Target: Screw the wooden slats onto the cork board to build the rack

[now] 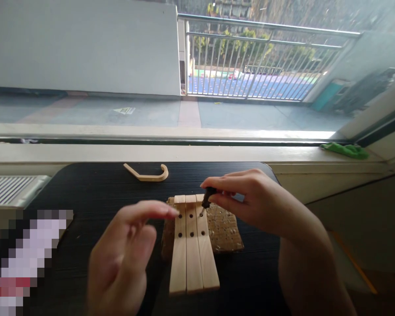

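Observation:
Three pale wooden slats (192,250) lie side by side on a brown perforated board (225,230), each with dark holes or screws. My right hand (250,197) pinches a small black-handled screwdriver (207,197), its tip set on the far hole of the right-hand slat. My left hand (125,254) hovers just left of the slats, fingers loosely apart and holding nothing, the forefinger reaching close to the left slat's edge.
A curved wooden hook-shaped piece (148,174) lies at the far side of the black table (85,193). A white radiator grille (9,188) is at the left, a green cloth (347,150) on the window sill at the right.

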The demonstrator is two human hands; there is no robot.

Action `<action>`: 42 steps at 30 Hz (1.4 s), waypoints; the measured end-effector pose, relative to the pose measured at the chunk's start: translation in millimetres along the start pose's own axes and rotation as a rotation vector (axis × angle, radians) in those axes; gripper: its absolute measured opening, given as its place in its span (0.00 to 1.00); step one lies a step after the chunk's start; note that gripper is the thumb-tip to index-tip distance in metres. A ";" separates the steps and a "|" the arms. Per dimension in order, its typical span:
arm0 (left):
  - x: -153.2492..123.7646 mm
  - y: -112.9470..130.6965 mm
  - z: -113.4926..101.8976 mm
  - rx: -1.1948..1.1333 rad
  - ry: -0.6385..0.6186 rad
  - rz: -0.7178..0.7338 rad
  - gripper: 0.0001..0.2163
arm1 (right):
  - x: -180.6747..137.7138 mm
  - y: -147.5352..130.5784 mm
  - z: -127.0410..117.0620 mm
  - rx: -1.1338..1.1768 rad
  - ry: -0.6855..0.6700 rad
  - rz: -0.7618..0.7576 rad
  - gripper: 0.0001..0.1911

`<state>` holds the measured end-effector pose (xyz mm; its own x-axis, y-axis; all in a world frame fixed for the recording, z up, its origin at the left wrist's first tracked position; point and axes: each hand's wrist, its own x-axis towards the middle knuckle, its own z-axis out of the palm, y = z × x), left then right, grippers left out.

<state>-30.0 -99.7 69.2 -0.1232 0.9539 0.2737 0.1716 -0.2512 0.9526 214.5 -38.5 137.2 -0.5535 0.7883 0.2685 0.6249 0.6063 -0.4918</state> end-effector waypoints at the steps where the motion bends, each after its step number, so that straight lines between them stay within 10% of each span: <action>1: 15.9 0.4 9.4 0.002 0.025 0.011 0.12 | 0.0 0.2 0.0 -0.003 -0.001 -0.001 0.09; 7: 81.0 -39.5 35.9 -0.062 0.026 -0.021 0.14 | -1.2 1.9 -0.6 -0.036 0.001 0.010 0.09; 16: 85.8 -83.1 39.1 0.077 0.006 0.027 0.10 | -1.1 -3.0 -0.2 -0.067 0.009 0.006 0.07; 22: 76.2 -81.2 34.9 0.061 -0.005 0.051 0.10 | 0.5 -0.8 1.5 -0.081 0.019 0.015 0.07; 31: 64.5 -61.6 35.2 0.055 -0.449 -0.001 0.16 | 0.3 0.8 0.3 -0.094 0.019 0.002 0.07; 42: 59.1 -68.1 40.1 0.058 -0.448 -0.096 0.16 | 2.7 0.9 2.1 -0.067 0.022 -0.007 0.07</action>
<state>-9.8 -19.6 15.2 0.2917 0.9524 0.0881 0.2359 -0.1609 0.9584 212.4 -36.0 135.8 -0.5467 0.7854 0.2903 0.6568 0.6172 -0.4332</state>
